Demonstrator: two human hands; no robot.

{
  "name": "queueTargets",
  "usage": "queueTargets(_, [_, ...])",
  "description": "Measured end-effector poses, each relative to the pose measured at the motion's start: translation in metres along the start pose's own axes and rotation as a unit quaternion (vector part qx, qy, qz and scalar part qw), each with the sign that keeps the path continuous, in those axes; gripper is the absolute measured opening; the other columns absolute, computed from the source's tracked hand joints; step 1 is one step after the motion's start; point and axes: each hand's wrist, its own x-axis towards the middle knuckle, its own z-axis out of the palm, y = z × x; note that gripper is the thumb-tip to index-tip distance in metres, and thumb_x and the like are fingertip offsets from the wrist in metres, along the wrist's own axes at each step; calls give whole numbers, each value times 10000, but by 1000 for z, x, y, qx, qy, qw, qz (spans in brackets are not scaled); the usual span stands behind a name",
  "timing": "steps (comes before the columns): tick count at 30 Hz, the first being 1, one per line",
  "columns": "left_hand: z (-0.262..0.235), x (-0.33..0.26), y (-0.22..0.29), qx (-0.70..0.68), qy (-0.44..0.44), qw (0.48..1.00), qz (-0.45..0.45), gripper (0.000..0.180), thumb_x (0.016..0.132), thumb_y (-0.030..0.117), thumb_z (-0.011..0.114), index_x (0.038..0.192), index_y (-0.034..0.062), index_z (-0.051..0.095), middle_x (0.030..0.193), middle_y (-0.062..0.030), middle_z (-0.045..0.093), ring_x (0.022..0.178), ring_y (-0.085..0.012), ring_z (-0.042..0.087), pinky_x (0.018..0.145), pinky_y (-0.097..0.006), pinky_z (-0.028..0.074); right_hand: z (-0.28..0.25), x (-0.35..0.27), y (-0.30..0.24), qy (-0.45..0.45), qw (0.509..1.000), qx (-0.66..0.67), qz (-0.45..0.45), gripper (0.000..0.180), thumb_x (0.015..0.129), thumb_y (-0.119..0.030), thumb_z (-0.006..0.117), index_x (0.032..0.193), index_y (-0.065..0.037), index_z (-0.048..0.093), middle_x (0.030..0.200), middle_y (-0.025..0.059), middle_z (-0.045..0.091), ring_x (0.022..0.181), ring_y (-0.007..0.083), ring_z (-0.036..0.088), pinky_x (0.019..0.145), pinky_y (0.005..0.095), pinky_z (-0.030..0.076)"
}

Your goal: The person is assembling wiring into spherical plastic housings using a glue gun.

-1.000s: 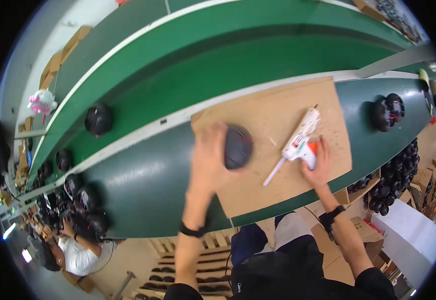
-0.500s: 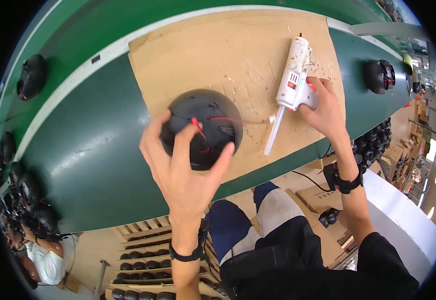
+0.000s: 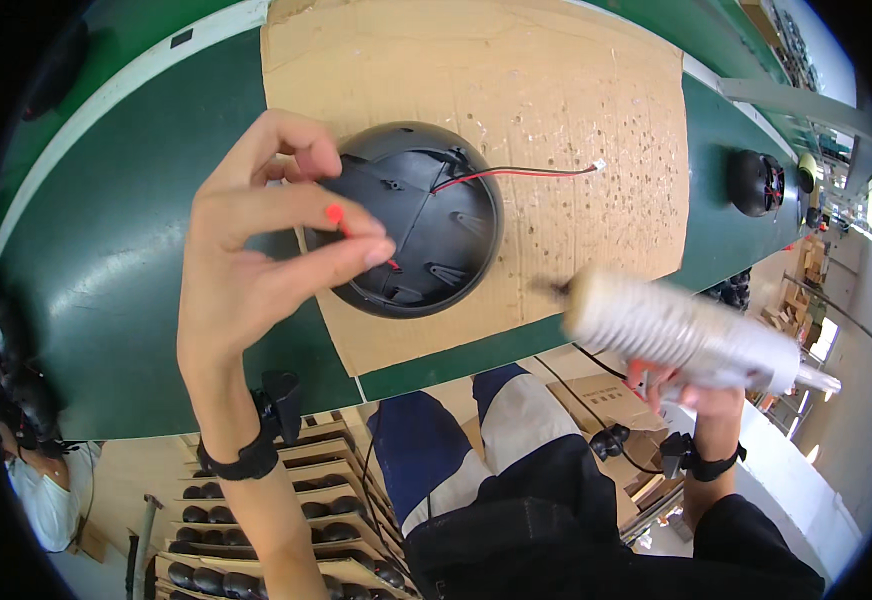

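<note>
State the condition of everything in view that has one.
Left grip: pinching red strand
Red strand: pinched, partly hidden
Right grip: closed around glue gun
Glue gun: held, blurred; on or off unclear
Black shell: hollow side up on cardboard
Two-wire lead: connector unplugged
Cardboard: flat, speckled

glue gun (image 3: pixel 681 335): blurred | right hand (image 3: pixel 713 402): partly behind gun | co-worker (image 3: pixel 48 505): cut off

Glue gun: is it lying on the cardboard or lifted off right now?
Lifted off: the right hand grips the glue gun, and most of its body shows beyond the near edge of the cardboard.
</note>
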Motion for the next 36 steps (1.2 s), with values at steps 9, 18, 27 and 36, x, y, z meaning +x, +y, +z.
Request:
queueTargets(9, [-6, 16, 0, -75, -87, 990, -79, 95, 732, 33, 777, 815, 12, 738, 745, -56, 682, 603, -108, 474, 564, -263, 341, 72, 51, -59, -58, 915, -394, 63, 481, 786, -450, 675, 945, 4, 657, 785, 138, 649, 652, 326, 629, 609, 361, 483])
queueTargets(18, [4, 20, -2, -7, -46, 999, -8, 86, 763, 60, 775, 843, 35, 758, 728, -3, 628, 583, -64, 452, 517, -235, 300, 88, 61, -55, -74, 886, -444, -115, 443, 695, -282, 744, 1040, -16, 660, 968, 148, 672, 790, 327, 674, 714, 344, 538])
queueTargets(27, [8, 16, -12, 6, -24, 999, 31, 80, 763, 57, 787, 793, 19, 724, 676, 3, 561, 557, -65, 402, 499, -239, 280, 102, 61, -67, -70, 870, -472, -120, 298, 722, -63, 732, 995, 28, 657, 936, 153, 673, 804, 291, 691, 673, 340, 547])
queueTargets(36, [12, 1, -17, 12, -20, 1000, 1, 93, 762, 62, 791, 782, 15, 713, 681, 4, 563, 568, -62, 414, 499, -237, 286, 106, 63, -53, -49, 867, -492, -62, 375, 583, -195, 714, 926, -45, 680, 822, 123, 668, 714, 293, 664, 665, 346, 521])
